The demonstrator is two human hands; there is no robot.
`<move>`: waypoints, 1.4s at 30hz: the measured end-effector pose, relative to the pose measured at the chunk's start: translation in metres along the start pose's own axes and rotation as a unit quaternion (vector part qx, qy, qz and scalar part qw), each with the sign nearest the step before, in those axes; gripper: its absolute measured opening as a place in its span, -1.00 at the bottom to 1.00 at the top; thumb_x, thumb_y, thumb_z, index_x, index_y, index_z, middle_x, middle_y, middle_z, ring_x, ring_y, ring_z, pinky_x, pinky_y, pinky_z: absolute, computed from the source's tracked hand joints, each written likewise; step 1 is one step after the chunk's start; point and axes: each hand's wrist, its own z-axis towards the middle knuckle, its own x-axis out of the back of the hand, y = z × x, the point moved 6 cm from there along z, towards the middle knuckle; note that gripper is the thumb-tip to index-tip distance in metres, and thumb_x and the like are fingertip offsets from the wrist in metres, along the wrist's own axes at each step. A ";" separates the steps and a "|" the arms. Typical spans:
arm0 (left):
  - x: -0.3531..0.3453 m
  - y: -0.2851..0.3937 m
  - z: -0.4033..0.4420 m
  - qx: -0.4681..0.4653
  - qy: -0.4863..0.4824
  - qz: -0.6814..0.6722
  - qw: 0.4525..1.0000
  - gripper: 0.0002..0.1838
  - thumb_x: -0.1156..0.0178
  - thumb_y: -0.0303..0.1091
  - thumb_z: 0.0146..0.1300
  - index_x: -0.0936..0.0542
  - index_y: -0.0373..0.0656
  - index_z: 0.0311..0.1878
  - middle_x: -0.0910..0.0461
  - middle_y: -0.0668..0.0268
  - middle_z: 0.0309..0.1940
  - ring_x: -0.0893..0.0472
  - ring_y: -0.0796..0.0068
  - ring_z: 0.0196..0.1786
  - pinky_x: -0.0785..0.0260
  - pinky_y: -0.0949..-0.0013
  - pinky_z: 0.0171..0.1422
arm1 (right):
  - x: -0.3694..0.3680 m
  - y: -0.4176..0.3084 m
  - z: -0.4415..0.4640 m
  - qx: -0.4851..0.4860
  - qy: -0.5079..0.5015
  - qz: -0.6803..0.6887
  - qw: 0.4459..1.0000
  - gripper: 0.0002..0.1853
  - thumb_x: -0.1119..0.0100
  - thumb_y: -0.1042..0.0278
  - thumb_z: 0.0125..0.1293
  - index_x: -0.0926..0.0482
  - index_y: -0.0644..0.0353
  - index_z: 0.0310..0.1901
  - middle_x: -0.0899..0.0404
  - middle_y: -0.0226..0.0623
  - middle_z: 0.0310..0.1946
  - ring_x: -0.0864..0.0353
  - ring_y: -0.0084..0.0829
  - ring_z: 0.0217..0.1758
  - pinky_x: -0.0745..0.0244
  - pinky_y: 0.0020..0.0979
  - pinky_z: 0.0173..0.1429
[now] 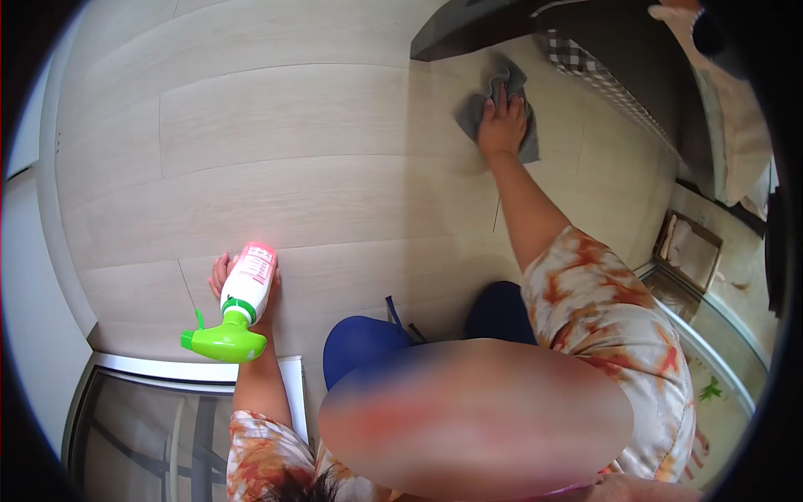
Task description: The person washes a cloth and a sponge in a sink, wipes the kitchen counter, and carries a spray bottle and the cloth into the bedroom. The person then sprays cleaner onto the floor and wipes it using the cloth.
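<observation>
My right hand (503, 125) presses on a crumpled grey cloth (529, 146) lying on the light wooden floor (276, 117), with the fingers stretched over the cloth. At lower left, my left hand (222, 274) is around a white spray bottle (248, 280) with a pink label and a green trigger head. The bottle lies across the palm, its head pointing toward my forearm, and hides most of the fingers.
Dark furniture (485, 27) with a checkered fabric (602, 79) stands at upper right. A small open box (693, 251) is at the right. Glass-panelled frames (217, 381) lie at lower left and lower right. Blue-covered knees (355, 347) are in front of the body.
</observation>
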 end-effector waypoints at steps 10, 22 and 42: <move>-0.029 -0.026 -0.031 0.125 -0.025 -0.290 0.948 0.19 -0.51 0.22 -0.13 -0.12 -0.26 0.43 -0.26 0.06 0.32 -0.33 0.12 0.35 -0.13 0.11 0.46 | 0.052 -0.305 -0.112 0.391 -0.207 0.329 0.834 -0.39 -0.02 -0.18 0.30 -0.40 -0.18 0.34 -0.07 -0.27 0.52 0.11 -0.18 0.61 0.19 0.10 0.55; 0.018 0.072 0.046 0.153 -0.155 -0.221 0.951 0.01 -0.53 -0.27 -0.04 -0.12 -0.24 0.43 -0.06 -0.01 0.41 -0.25 0.14 0.40 -0.19 0.17 0.45 | 0.062 0.116 -0.082 -0.053 -0.154 0.078 0.984 -0.36 -0.01 -0.21 0.34 -0.24 -0.29 0.42 -0.01 -0.33 0.53 0.12 -0.19 0.61 0.09 0.13 0.50; 0.017 0.691 0.015 -0.337 -0.545 -0.394 0.659 -0.30 -0.38 -0.30 0.03 -0.42 -0.09 0.30 -0.49 0.11 0.18 -0.54 0.10 0.19 -0.37 0.21 0.27 | 0.059 0.210 -0.176 -0.180 0.128 0.475 0.852 -0.42 0.17 0.00 0.41 -0.21 -0.15 0.45 0.04 -0.27 0.55 0.17 -0.23 0.62 0.17 0.20 0.50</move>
